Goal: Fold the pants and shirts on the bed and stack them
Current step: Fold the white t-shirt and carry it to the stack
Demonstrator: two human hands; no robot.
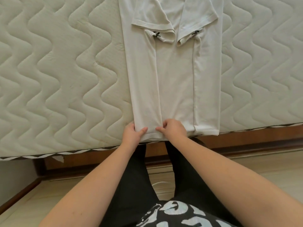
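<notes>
Shirt [173,76] lies flat on mattress [57,71], sides folded in; left hand [133,132] and right hand [172,128] pinch its hem.

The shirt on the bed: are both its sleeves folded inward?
Yes, both sleeves of the shirt lie folded over its middle.

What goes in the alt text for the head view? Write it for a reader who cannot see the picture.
Both hands pinch the near hem of a white T-shirt lying on a quilted mattress, the left hand at the hem's left corner and the right hand near its middle. The shirt's sides and short sleeves are already folded inward, making a long strip that runs away from the person.
</notes>
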